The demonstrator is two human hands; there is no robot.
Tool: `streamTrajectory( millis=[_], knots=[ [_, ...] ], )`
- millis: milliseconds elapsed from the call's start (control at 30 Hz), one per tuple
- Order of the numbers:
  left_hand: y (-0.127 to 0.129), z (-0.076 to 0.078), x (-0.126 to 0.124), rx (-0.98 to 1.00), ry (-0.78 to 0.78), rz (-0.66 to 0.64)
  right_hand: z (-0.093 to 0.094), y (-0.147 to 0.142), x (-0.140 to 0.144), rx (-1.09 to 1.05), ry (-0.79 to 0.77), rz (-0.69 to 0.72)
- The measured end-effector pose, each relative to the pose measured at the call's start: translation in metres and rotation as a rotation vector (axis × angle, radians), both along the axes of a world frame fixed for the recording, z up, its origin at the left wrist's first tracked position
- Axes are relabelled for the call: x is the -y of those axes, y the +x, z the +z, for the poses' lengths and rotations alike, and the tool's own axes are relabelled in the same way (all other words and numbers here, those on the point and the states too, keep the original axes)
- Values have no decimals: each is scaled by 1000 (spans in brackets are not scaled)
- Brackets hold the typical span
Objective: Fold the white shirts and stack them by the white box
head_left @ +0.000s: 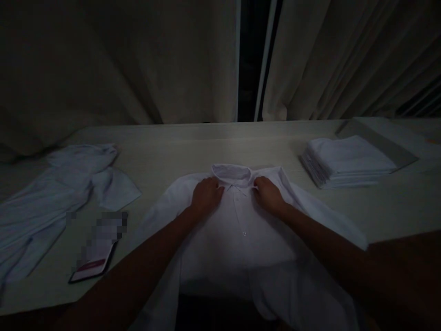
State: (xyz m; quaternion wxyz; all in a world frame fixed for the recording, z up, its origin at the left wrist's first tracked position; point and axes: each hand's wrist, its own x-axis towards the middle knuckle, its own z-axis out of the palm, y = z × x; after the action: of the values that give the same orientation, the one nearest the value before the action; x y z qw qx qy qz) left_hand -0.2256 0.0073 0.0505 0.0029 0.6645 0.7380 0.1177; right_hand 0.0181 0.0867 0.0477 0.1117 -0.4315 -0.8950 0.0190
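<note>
Head view, looking down on a white shirt (222, 243) spread front up on the table (193, 149), with its collar (230, 172) at the far end and its sleeves out to either side. Seemingly running past the near table edge lower down, though too dark there to trace the hem.

With the left hand (207, 195), apparently pinching the cloth between thumb and fingers just beside the collar. With the right hand (269, 195), doing much the same on the opposite side. Not possible to tell how many layers are caught.

Judging from this hold, probably at the step of settling the collar and upper front. From here, likely to call for a light, even pull on both sides, keeping the front level and smoothing the shoulders without dragging the sleeves askew.

No container to be made out for certain. To the right, only a neat stack of folded white cloth (354, 158), and just beyond it a flat grey sheet (389, 142), possibly packaging, but impossible to tell whether holding anything. To the left, a second white garment (74, 184) lying loosely rumpled, near a phone (91, 270) with a partly blurred screen. Behind the table, drawn curtains (193, 69).
</note>
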Motion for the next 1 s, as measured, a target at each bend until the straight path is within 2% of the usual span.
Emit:
streamTrajectory(
  millis=[100, 267, 400, 567, 667, 767, 900, 1000],
  knots=[
    [16, -14, 6, 28, -3, -35, -19, -14, 10, -57, -81, 36],
    [25, -31, 33, -28, -31, 66, -35, -16, 23, -39, -130, -53],
    [28, -32, 64, -67, -70, 120, -39, -4, 50, -38, -139, -89],
    [26, -30, 111, -126, -101, 36, -38, 10, 97, -98, -160, -35],
    [22, -29, 135, -129, -115, 21, -33, 15, 112, -124, -152, 15],
    [18, -26, 138, -95, -123, 28, -24, 17, 101, -149, -133, -18],
    [12, -16, 111, -21, -62, 115, -13, 20, 57, -165, -89, -54],
    [7, -14, 93, -39, -36, 222, -17, 31, 26, -125, -39, -120]
  ],
)
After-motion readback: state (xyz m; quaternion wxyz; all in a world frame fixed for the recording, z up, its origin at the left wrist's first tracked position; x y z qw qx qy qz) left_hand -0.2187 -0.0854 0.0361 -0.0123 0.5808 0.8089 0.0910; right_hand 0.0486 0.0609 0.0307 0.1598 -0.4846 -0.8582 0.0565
